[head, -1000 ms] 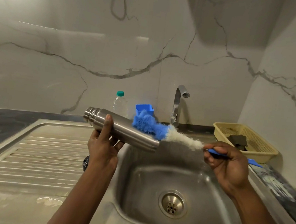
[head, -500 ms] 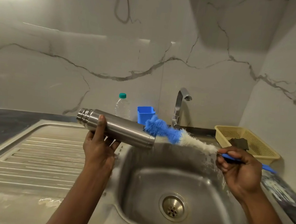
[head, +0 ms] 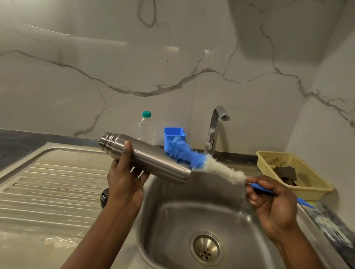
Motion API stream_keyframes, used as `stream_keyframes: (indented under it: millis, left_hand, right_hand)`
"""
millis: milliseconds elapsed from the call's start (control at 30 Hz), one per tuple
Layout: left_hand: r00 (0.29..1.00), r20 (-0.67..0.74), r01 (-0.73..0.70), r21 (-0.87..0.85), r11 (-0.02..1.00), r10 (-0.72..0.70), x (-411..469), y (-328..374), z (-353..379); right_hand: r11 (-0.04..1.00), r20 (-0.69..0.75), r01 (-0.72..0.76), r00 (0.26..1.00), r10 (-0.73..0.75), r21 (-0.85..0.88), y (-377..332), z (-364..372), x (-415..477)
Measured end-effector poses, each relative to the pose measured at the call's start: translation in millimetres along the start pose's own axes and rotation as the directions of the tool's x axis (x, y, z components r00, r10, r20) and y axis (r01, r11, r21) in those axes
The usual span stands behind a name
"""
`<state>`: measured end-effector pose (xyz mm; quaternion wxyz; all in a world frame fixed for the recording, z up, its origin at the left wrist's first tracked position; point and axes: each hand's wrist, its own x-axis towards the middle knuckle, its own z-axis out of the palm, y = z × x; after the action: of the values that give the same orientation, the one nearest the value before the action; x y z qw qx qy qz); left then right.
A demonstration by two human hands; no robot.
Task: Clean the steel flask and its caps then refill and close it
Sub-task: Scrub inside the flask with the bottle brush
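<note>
My left hand (head: 124, 180) grips the steel flask (head: 148, 157), which lies nearly level above the sink's left rim, its ringed end pointing left. My right hand (head: 272, 201) holds the blue handle of a bottle brush (head: 202, 162). The brush's blue and white bristles rest against the far side of the flask near its right end. A dark round cap (head: 103, 197) shows partly on the drainboard behind my left wrist.
The steel sink basin (head: 172, 232) with its drain (head: 206, 248) lies below my hands, the ribbed drainboard (head: 46, 186) to the left. A tap (head: 215, 129), a blue cup (head: 174, 134) and a clear water bottle (head: 147, 129) stand at the back. A yellow basket (head: 311, 181) sits at right.
The brush has slid back left along the flask's outside after pulling right half a second ago. The flask stays held in my left hand at about the same tilt.
</note>
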<state>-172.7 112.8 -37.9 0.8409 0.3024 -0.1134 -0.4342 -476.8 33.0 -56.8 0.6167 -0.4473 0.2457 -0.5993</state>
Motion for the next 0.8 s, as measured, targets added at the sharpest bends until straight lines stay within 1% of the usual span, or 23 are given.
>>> stream_keyframes:
  millis: [100, 233, 300, 467, 633, 700, 800]
  left_hand:
    - [1.000, -0.002, 0.028, -0.008, 1.000, -0.028, -3.6, -3.9, -0.3]
    - [1.000, 0.010, 0.013, -0.039, 0.999, -0.012, 1.1, 2.5, -1.3]
    - [0.999, 0.035, 0.024, -0.026, 0.999, -0.023, 0.7, 0.4, 0.8]
    - [0.995, 0.051, 0.083, 0.006, 0.997, -0.083, -7.1, -14.3, 2.8]
    - [0.994, 0.052, 0.097, -0.023, 0.995, -0.096, -3.9, -10.9, 2.6]
    - [0.989, 0.076, 0.128, -0.011, 0.992, -0.127, -6.3, -13.7, 4.9]
    - [0.986, 0.064, 0.155, 0.035, 0.987, -0.157, -12.6, -18.8, 5.4]
  right_hand:
    - [0.999, 0.018, -0.021, 1.000, 0.022, -0.039, 5.4, 5.4, 0.5]
    - [1.000, -0.054, -0.003, 0.999, 0.003, 0.000, -13.0, -7.0, 2.1]
    - [1.000, -0.061, 0.004, 0.998, -0.004, 0.002, -10.2, -5.9, 0.7]
    - [0.998, 0.032, -0.044, 0.998, 0.045, -0.034, 11.0, 10.2, -0.3]
    - [1.000, -0.012, -0.019, 1.000, 0.019, 0.003, -6.6, 0.1, -0.3]
    - [1.000, 0.002, -0.017, 1.000, 0.017, -0.002, -0.4, 3.9, -1.2]
    - [0.999, 0.058, -0.037, 0.998, 0.040, -0.040, 11.4, 14.5, -2.5]
